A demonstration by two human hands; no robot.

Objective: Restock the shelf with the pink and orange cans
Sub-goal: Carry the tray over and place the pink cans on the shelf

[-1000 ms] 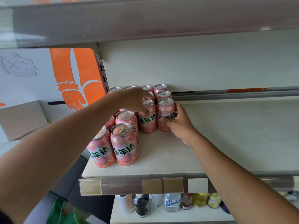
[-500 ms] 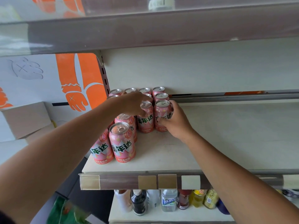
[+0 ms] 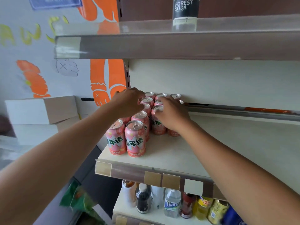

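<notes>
Several pink and orange cans (image 3: 134,138) stand in rows at the left end of the cream shelf (image 3: 227,143), running from near its front edge to the back wall. My left hand (image 3: 128,103) reaches over the left rows, its fingers curled down against a can in the middle of the group (image 3: 146,108). My right hand (image 3: 173,114) lies palm-down over the rightmost can (image 3: 173,133), with its fingertips on the lid of the neighbouring can (image 3: 158,108). Most of that rightmost can is hidden under the hand.
The shelf's right part is bare. A shelf above (image 3: 178,44) carries a black-labelled bottle (image 3: 185,8). The shelf below holds several bottles (image 3: 172,203). Cardboard boxes (image 3: 42,111) are stacked at the left, and a green bag (image 3: 78,197) lies below them.
Both hands have slid deeper into the group of cans. My right hand went from gripping the can's side to lying over its top. The view has tilted upward.
</notes>
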